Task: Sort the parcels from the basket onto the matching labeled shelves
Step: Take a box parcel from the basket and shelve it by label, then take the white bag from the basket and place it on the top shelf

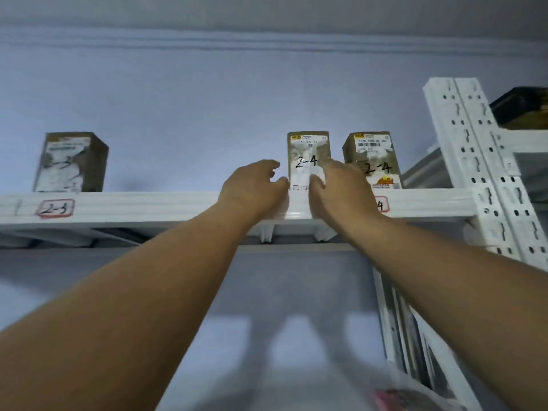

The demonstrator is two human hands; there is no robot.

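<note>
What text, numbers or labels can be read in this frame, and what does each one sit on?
"2-4": handwritten on the middle parcel between both hands.
"2-4": handwritten on the right parcel.
"2-3": handwritten, smeared, on the left parcel.
"2-3": shelf tag on the white shelf beam.
"4": half-hidden shelf tag.
Printed shipping labels and barcodes: too blurred to read.

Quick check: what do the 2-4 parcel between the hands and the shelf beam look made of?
2-4 parcel: likely brown cardboard, matte, with a white paper shipping label and handwritten marker.
Shelf beam: looks like white painted metal, slightly glossy; the matching slotted upright suggests steel racking.
</note>
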